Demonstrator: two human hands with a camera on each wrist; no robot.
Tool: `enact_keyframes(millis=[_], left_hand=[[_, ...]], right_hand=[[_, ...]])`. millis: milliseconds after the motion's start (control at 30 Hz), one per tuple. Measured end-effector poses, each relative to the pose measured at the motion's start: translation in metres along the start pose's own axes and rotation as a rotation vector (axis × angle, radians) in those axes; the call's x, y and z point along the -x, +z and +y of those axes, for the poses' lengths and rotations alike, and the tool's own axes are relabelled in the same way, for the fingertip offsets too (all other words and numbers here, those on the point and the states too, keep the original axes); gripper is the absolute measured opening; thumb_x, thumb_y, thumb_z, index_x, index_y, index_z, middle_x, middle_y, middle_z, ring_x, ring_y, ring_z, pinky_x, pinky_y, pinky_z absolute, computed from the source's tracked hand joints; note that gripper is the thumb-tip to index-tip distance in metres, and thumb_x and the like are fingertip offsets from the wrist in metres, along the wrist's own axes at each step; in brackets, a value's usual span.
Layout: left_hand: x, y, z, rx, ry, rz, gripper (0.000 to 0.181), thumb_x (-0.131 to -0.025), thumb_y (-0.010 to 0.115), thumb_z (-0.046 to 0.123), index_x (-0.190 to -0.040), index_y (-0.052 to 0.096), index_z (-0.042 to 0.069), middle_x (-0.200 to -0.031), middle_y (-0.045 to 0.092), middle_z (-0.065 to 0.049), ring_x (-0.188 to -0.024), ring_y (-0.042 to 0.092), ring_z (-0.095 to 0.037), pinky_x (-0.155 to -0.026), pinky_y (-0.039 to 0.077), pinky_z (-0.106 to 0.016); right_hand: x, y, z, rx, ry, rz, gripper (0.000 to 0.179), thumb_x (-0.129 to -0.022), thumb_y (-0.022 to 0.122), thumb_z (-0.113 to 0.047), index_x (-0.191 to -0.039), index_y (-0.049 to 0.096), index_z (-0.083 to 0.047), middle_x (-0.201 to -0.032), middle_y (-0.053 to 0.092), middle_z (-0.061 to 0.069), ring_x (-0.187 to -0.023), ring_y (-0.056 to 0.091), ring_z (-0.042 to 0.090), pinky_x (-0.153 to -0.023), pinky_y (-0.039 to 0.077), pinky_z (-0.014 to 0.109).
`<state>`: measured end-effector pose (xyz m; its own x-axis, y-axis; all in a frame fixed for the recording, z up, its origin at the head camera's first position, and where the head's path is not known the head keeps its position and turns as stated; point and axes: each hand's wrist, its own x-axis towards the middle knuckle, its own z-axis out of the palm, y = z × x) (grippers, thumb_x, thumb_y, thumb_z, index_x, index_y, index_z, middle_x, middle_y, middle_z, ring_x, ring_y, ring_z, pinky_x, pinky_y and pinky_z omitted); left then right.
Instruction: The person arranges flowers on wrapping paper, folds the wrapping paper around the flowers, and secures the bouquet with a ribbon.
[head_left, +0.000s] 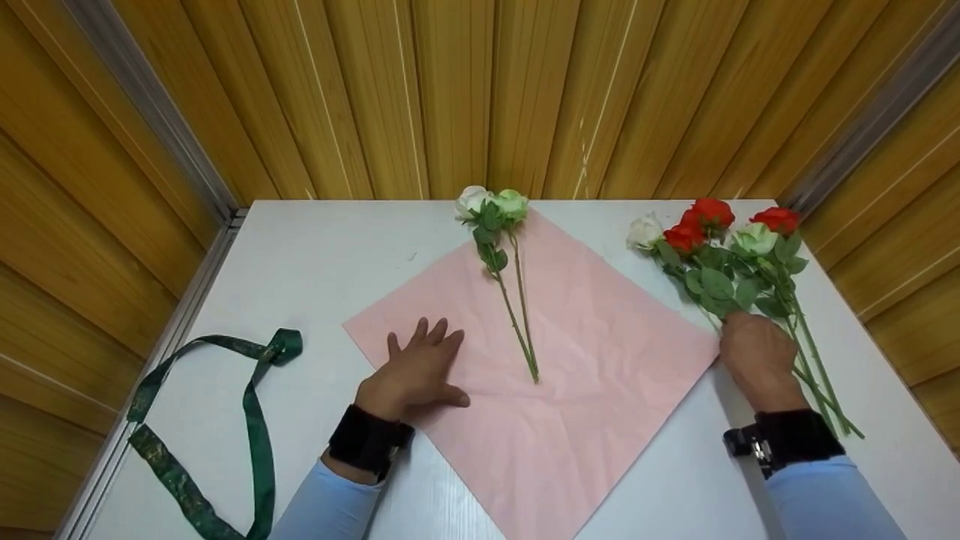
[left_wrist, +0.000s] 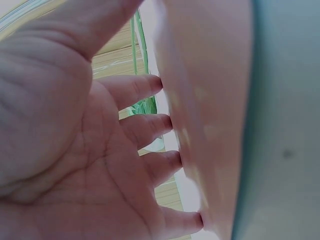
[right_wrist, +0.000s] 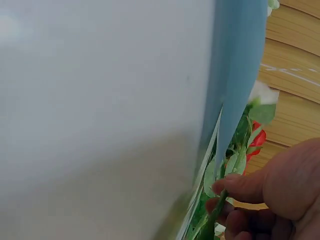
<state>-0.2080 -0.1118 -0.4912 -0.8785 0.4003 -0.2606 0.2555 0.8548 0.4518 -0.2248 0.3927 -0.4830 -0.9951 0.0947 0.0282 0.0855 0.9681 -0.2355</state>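
Note:
A square of pink wrapping paper (head_left: 585, 420) lies on the table with one corner toward me. On its upper part rest a white rose (head_left: 474, 201) and a pale green rose (head_left: 511, 204), their stems crossing near the paper's middle. My left hand (head_left: 416, 371) is spread over the paper's left edge, fingertips (left_wrist: 155, 84) touching it in the left wrist view. Beside the right corner, my right hand (head_left: 757, 352) pinches a green rose stem (right_wrist: 216, 212) between thumb and fingers. Which bloom it belongs to, I cannot tell.
Red roses (head_left: 711, 215), a white rose (head_left: 645, 231) and a pale green rose (head_left: 756, 238) lie in a bunch at the right, stems pointing toward me. A dark green ribbon (head_left: 259, 435) loops across the left of the white table (head_left: 322, 270). Wood-look panels (head_left: 450, 97) stand behind.

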Motion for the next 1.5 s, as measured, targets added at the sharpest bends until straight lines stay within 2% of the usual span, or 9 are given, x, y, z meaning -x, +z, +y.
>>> enact_keyframes(millis=[267, 467, 700, 833, 900, 1067, 1133, 1333, 1500], left_hand=[[0.0, 0.0, -0.001, -0.026, 0.022, 0.005, 0.106, -0.082, 0.088, 0.053, -0.166, 0.035, 0.016, -0.175, 0.022, -0.017, -0.163, 0.009, -0.044, -0.118, 0.006, -0.082], [0.0, 0.0, -0.002, -0.031, 0.027, 0.019, 0.105, -0.082, 0.089, 0.052, -0.165, 0.037, 0.015, -0.174, 0.024, -0.018, -0.162, 0.011, -0.045, -0.117, 0.007, -0.083], [0.001, 0.0, -0.002, -0.02, 0.021, 0.014, 0.105, -0.082, 0.089, 0.05, -0.166, 0.036, 0.016, -0.175, 0.023, -0.017, -0.163, 0.01, -0.044, -0.118, 0.006, -0.082], [0.001, -0.001, -0.001, -0.013, 0.024, 0.014, 0.105, -0.082, 0.089, 0.05, -0.166, 0.036, 0.015, -0.175, 0.022, -0.017, -0.163, 0.009, -0.044, -0.118, 0.005, -0.082], [0.001, -0.001, 0.0, -0.013, 0.024, 0.015, 0.105, -0.082, 0.089, 0.05, -0.166, 0.036, 0.015, -0.174, 0.023, -0.017, -0.163, 0.009, -0.044, -0.118, 0.005, -0.082], [0.001, -0.001, 0.0, -0.008, 0.025, 0.01, 0.105, -0.082, 0.089, 0.05, -0.166, 0.036, 0.015, -0.175, 0.022, -0.017, -0.163, 0.009, -0.044, -0.118, 0.005, -0.082], [0.002, -0.001, 0.0, -0.003, 0.03, 0.011, 0.105, -0.082, 0.089, 0.05, -0.166, 0.036, 0.015, -0.174, 0.023, -0.018, -0.163, 0.009, -0.045, -0.118, 0.005, -0.083], [0.002, -0.001, 0.0, 0.007, 0.029, 0.01, 0.104, -0.083, 0.088, 0.05, -0.166, 0.036, 0.015, -0.174, 0.022, -0.019, -0.163, 0.008, -0.045, -0.118, 0.004, -0.082], [0.002, -0.002, 0.0, 0.019, 0.015, -0.001, 0.104, -0.084, 0.088, 0.049, -0.166, 0.034, 0.015, -0.175, 0.02, -0.018, -0.163, 0.006, -0.044, -0.118, 0.002, -0.082]], right_hand=[[0.001, 0.001, -0.003, -0.021, -0.021, -0.03, 0.029, -0.096, 0.04, 0.001, -0.071, 0.055, -0.002, -0.075, 0.062, 0.031, -0.066, 0.062, 0.045, -0.047, 0.044, 0.048], [0.004, -0.003, -0.002, 0.042, -0.047, -0.09, 0.021, -0.097, 0.04, 0.002, -0.1, 0.062, 0.002, -0.088, 0.064, 0.036, -0.082, 0.058, 0.057, -0.053, 0.047, 0.055], [0.002, 0.001, -0.005, -0.067, -0.092, 0.007, 0.028, -0.102, 0.051, -0.006, -0.119, 0.069, 0.007, -0.101, 0.069, 0.039, -0.087, 0.064, 0.058, -0.061, 0.051, 0.058], [-0.001, -0.001, -0.008, -0.156, -0.04, -0.089, 0.04, -0.1, 0.052, -0.007, -0.135, 0.059, 0.012, -0.119, 0.067, 0.039, -0.103, 0.064, 0.057, -0.081, 0.053, 0.061], [-0.001, -0.005, -0.01, -0.161, -0.016, -0.135, 0.047, -0.096, 0.055, -0.007, -0.138, 0.055, 0.014, -0.124, 0.065, 0.04, -0.103, 0.064, 0.056, -0.082, 0.053, 0.059], [0.003, -0.012, -0.012, -0.063, 0.024, -0.17, 0.015, -0.09, 0.062, -0.009, -0.085, 0.067, 0.004, -0.085, 0.068, 0.029, -0.072, 0.063, 0.039, -0.055, 0.047, 0.044], [0.004, -0.012, -0.012, -0.034, 0.03, -0.175, 0.021, -0.09, 0.06, -0.009, -0.07, 0.061, -0.005, -0.073, 0.064, 0.02, -0.065, 0.059, 0.033, -0.049, 0.044, 0.041], [0.005, -0.009, -0.018, -0.063, -0.045, -0.027, 0.027, -0.092, 0.057, -0.004, -0.066, 0.063, -0.005, -0.067, 0.065, 0.017, -0.06, 0.06, 0.033, -0.049, 0.042, 0.042], [0.005, -0.008, -0.035, -0.095, -0.12, 0.132, 0.02, -0.096, 0.064, -0.006, -0.082, 0.075, 0.002, -0.077, 0.072, 0.023, -0.068, 0.067, 0.045, -0.059, 0.049, 0.055]])
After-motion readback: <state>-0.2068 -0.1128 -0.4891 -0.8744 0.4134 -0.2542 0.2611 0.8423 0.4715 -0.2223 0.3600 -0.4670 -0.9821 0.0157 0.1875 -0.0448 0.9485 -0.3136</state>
